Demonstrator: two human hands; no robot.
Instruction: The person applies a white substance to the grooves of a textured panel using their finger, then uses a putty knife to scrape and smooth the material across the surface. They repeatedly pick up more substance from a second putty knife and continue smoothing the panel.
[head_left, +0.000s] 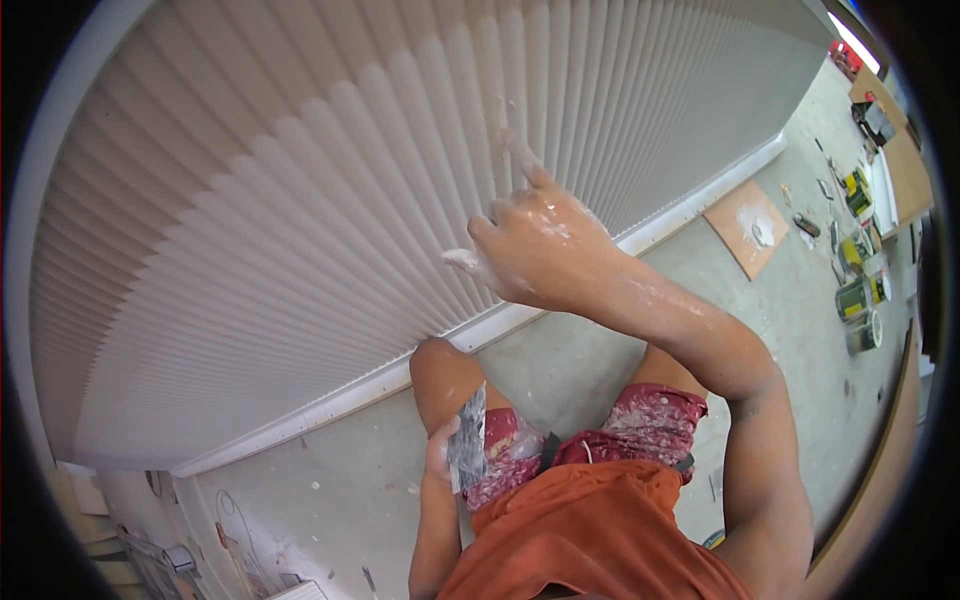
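My right hand [545, 235] is raised against a large fluted panel [330, 200]. Its index finger, coated in white paste, stretches along one groove and touches it near a small white smear [507, 110]. The thumb, also whitened, sticks out to the side while the other fingers curl in; I see nothing held there. Down by my left thigh, my left hand [440, 450] grips a putty knife [468, 440] with a wide, smeared metal blade. Its handle is hidden by the hand and the blade.
On the floor at right lies a wooden board [748, 228] with a white paste heap. Beyond it stand several tins [855, 298] among scattered tools. A white base strip [370, 398] runs along the panel's foot. A thin cord [235, 510] lies at lower left.
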